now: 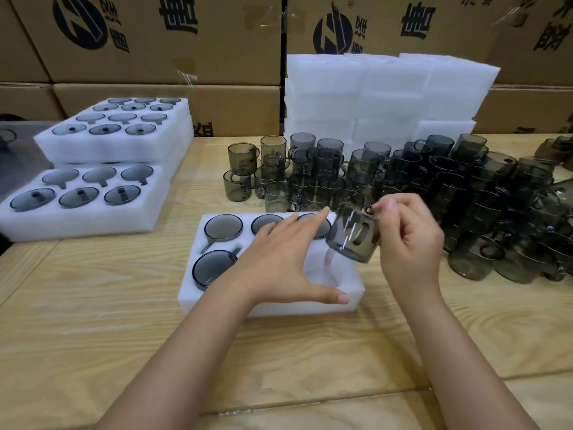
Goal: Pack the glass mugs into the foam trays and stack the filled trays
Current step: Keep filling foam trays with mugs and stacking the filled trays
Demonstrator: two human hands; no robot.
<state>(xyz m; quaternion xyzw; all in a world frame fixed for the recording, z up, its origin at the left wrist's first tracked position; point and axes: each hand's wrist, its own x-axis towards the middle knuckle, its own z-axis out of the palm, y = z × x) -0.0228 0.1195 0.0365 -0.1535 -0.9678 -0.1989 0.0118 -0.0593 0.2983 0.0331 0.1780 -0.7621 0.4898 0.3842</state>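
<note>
Mug [352, 235] hung tilted in the right hand [409, 240], its grip pinching the upper edge, just above the empty near-right pocket [330, 274] of the foam tray [273, 309] on the tabletop [93, 305]. Its long axis leaned down-left toward that pocket. The left hand [279, 262] lay spread over the tray.

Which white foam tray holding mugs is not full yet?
The white foam tray under the left hand, nearest the person: one front pocket is bare foam. The stacked left trays look full.
</note>
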